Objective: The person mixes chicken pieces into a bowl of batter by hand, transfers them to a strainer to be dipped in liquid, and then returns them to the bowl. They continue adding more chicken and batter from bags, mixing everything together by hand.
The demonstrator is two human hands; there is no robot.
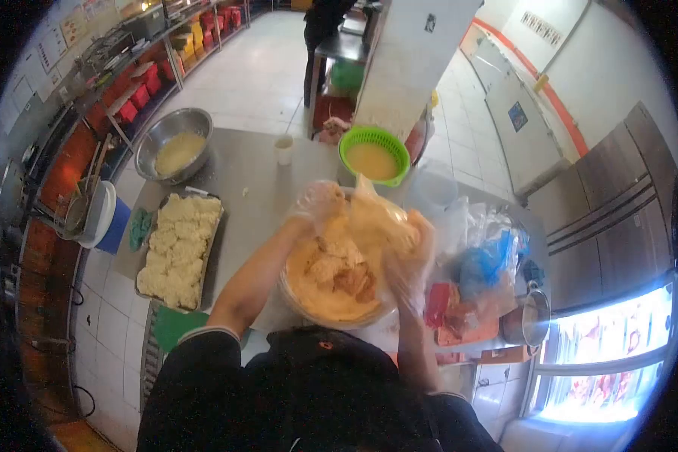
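Note:
Both my hands wear thin clear plastic gloves. My left hand (320,202) and my right hand (410,260) together hold up a clear plastic bag (377,218) with orange-coated food in it, tilted over a large round bowl (297,297). The bowl holds orange batter and pieces of coated meat (339,275). It stands on the steel table (252,162) right in front of me.
A tray of breaded pieces (177,248) lies to the left. A steel bowl of yellow batter (175,143) and a green colander (374,154) stand further back, with a small cup (283,148) between them. Plastic bags (486,256) and a pot (531,320) crowd the right. A person (324,22) stands far back.

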